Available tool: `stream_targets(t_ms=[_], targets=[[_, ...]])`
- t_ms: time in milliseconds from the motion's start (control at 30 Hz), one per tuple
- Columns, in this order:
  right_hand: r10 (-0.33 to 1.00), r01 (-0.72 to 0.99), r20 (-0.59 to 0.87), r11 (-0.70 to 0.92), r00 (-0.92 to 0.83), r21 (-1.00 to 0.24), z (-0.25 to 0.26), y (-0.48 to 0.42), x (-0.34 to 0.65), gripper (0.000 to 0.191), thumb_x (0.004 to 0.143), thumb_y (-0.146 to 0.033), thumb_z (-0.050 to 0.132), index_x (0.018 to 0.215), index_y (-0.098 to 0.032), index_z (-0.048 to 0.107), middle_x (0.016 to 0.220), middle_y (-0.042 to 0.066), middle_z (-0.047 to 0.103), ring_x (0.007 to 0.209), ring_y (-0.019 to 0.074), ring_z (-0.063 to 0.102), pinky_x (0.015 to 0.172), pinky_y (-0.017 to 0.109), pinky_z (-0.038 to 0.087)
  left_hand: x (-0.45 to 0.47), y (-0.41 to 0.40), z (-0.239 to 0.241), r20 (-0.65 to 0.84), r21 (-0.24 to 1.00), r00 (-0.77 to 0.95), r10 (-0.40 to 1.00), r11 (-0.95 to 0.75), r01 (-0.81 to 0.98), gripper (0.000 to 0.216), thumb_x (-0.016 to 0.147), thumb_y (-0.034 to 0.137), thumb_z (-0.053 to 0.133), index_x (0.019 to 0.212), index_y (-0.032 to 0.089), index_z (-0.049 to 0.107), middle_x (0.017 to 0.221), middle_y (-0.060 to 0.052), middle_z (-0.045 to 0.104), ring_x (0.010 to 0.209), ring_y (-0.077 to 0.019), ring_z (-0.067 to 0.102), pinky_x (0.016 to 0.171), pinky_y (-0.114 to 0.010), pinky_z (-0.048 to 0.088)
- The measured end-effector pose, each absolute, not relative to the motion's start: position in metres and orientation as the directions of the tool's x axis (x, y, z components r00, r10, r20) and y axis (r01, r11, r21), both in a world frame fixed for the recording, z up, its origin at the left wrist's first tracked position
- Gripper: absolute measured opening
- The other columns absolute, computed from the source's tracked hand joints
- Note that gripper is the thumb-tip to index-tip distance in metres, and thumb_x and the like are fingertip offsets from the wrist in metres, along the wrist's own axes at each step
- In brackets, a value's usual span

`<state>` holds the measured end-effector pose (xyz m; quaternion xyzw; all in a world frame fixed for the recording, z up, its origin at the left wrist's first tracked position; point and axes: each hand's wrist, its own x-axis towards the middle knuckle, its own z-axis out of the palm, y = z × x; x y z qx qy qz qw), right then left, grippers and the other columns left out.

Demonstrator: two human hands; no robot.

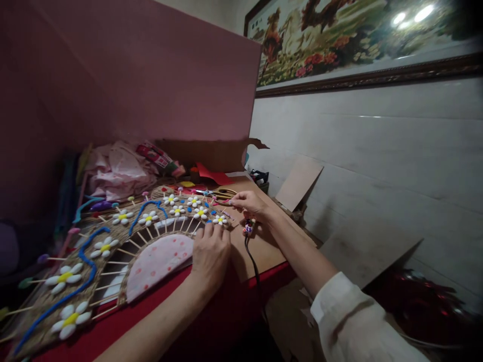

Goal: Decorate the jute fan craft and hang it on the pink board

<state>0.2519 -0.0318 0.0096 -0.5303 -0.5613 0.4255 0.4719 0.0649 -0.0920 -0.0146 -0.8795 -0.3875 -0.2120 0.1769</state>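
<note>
Here a pink packet (155, 154) lies beyond left hand (212, 251) on flowered arch (117, 233) and right hand (249, 205) by scissors (222, 194), each grip unclear.

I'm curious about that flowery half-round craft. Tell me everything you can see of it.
The half-round craft looks wrapped in brown twine, decorated with white-petalled, yellow-centred flowers, wavy blue strands and small blue dots. Thin, pale sticks fan out around a pinkish panel with red spots; others, tipped with coloured knobs, edge the outside. It lies arch-side away, partly over red cloth. The left hand appears to rest on its right end.
</note>
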Motion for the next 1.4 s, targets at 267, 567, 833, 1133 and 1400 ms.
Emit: stream_targets(t_ms=[267, 567, 833, 1133, 1400], targets=[[0.994, 0.431, 0.000, 0.046, -0.107, -0.901, 0.023, -0.014, 0.252, 0.025, 0.069, -0.036, 0.067, 0.067, -0.012, 0.060, 0.050, -0.003, 0.051, 0.041, 0.0043, 0.039, 0.040, 0.018, 0.027, 0.035, -0.069, -0.020, 0.539, -0.060, 0.445, 0.715, -0.495, 0.867, 0.023, 0.084, 0.011, 0.038, 0.078, 0.016, 0.060, 0.080, -0.010, 0.059, 0.082, -0.0266, 0.048, 0.070, -0.038, 0.035], [0.985, 0.445, -0.132, -0.071, -0.108, -0.893, 0.021, -0.003, 0.259, 0.020, 0.070, -0.031, 0.066, 0.071, -0.012, 0.058, 0.050, -0.005, 0.049, 0.042, 0.0038, 0.038, 0.043, 0.019, 0.028, 0.033, -0.053, -0.023, 0.492, 0.009, 0.398, 0.774, -0.462, 0.887, 0.019, 0.081, 0.010, 0.043, 0.075, 0.017, 0.060, 0.070, -0.007, 0.063, 0.080, -0.0274, 0.049, 0.066, -0.036, 0.031], [0.969, 0.442, -0.115, -0.007, -0.218, -0.897, 0.012, 0.017, 0.265, 0.026, 0.068, -0.037, 0.070, 0.074, -0.013, 0.061, 0.065, 0.000, 0.058, 0.048, 0.0048, 0.043, 0.039, 0.018, 0.026, 0.031, -0.052, -0.025, 0.587, 0.044, 0.378, 0.716, -0.494, 0.868, 0.018, 0.079, 0.008, 0.046, 0.073, 0.018, 0.061, 0.071, -0.005, 0.063, 0.077, -0.0253, 0.048, 0.066, -0.035, 0.029], [0.971, 0.456, -0.134, -0.029, -0.200, -0.890, 0.022, 0.017, 0.260, 0.023, 0.072, -0.033, 0.066, 0.070, -0.012, 0.059, 0.057, -0.001, 0.054, 0.043, 0.0035, 0.039, 0.038, 0.017, 0.027, 0.029, -0.052, -0.024, 0.607, 0.061, 0.362, 0.707, -0.496, 0.866, 0.018, 0.078, 0.008, 0.046, 0.076, 0.018, 0.061, 0.071, -0.005, 0.063, 0.077, -0.0249, 0.048, 0.067, -0.035, 0.028], [0.967, 0.478, -0.142, -0.024, -0.212, -0.878, 0.021, 0.019, 0.263, 0.023, 0.070, -0.034, 0.068, 0.074, -0.012, 0.060, 0.063, 0.000, 0.057, 0.047, 0.0044, 0.042, 0.039, 0.017, 0.028, 0.030, -0.052, -0.024, 0.621, 0.056, 0.352, 0.700, -0.488, 0.871, 0.018, 0.080, 0.010, 0.046, 0.074, 0.018, 0.061, 0.069, -0.005, 0.062, 0.077, -0.0250, 0.048, 0.067, -0.035, 0.028]])
